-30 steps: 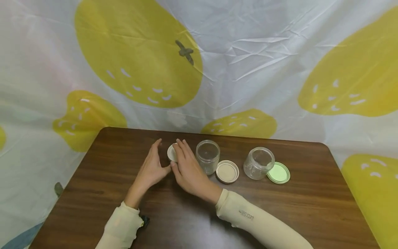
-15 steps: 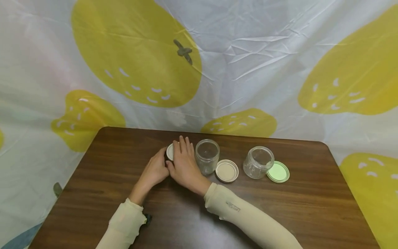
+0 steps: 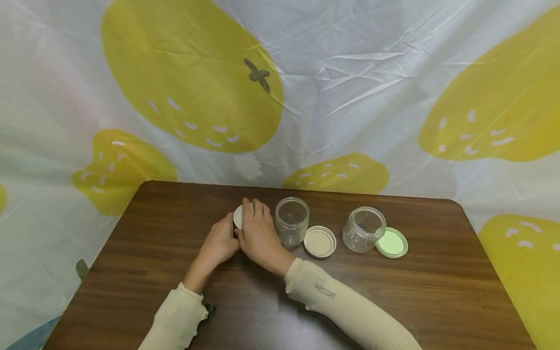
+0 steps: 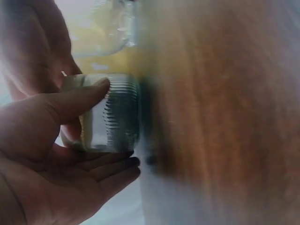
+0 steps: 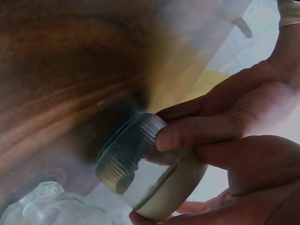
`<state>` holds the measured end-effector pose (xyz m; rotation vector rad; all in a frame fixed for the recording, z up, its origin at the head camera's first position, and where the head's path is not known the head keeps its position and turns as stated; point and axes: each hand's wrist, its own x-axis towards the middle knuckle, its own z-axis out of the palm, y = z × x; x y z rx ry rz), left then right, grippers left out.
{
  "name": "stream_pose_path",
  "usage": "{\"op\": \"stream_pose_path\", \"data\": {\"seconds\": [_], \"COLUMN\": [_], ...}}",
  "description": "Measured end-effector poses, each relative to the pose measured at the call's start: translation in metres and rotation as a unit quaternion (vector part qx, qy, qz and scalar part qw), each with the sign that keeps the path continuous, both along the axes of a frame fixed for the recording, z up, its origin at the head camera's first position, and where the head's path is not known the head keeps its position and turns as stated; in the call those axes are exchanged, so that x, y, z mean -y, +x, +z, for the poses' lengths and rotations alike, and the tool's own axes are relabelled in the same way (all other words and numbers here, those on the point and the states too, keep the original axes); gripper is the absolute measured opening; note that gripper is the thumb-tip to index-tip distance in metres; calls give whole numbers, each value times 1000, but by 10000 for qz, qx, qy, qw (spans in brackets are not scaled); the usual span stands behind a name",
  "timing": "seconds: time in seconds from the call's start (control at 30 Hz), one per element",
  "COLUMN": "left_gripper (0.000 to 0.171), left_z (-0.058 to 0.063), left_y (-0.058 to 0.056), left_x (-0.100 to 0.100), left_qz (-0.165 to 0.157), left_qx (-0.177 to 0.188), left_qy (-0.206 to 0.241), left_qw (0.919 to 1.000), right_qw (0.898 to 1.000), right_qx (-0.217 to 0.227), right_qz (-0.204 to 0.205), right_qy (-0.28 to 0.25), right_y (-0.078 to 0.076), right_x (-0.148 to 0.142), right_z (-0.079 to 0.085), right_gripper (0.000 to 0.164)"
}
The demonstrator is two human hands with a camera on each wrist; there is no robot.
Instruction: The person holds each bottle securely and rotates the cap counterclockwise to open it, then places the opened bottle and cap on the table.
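Note:
A small clear ribbed jar (image 4: 123, 110) with a whitish lid (image 3: 238, 217) stands near the back left of the table. My left hand (image 3: 218, 239) holds the jar's side, thumb across the ribs in the left wrist view. From above, my right hand (image 3: 260, 237) grips the lid; in the right wrist view its fingers and thumb are around the cream-coloured rim (image 5: 176, 192). The two hands meet at the near side of the jar. Most of the jar is hidden behind them in the head view.
Right of the hands stands an uncovered clear jar (image 3: 291, 224), with a beige lid (image 3: 320, 242) lying underside up beside it. Farther right are another uncovered jar (image 3: 359, 233) and a pale green lid (image 3: 393, 243). A lemon-print cloth (image 3: 350, 107) hangs behind the brown table (image 3: 415, 301).
My left hand has come in from the left, its spread thumb and fingers now around the jar. The right fingers have bent from straight over the lid to gripping it.

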<state>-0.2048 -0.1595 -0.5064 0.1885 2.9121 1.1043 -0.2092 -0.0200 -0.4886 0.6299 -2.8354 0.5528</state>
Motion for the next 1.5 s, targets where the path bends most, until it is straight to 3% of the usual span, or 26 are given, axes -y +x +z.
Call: {"op": "stream_pose_path", "data": {"seconds": [0.2,0.33,0.57,0.77,1.07,1.3,1.5], "left_gripper": [54,54,64,69,77,78,70], "left_z": [18,31,49,58,71,72,66], "left_y": [11,23,54,74,73,68,65], "left_x": [6,6,1,-6,-21,-33,-47], "left_qz": [29,-104,-513,-1067,-2145,-2811,-3261], "left_qx": [-144,-239,-153,-126,-396,93,592], "left_qy": [-134,-156,-32,-1,186,532,1054], "left_qw": [9998,9995,9986,9942,9758,9582,9376], "right_qw": [9993,9988,9977,9981,9956,9873,9805], "right_qx": [-307,-377,-325,-141,-111,56,-223], "right_qz": [151,278,597,568,273,361,408], "right_qy": [-137,-112,-31,-213,-892,-1545,-1909], "right_y": [8,22,53,77,91,105,116], "right_x": [-2,-11,-35,-57,-94,-118,-135], "right_z": [6,20,43,54,63,59,55], "right_gripper": [82,85,92,92,77,76,72]}}
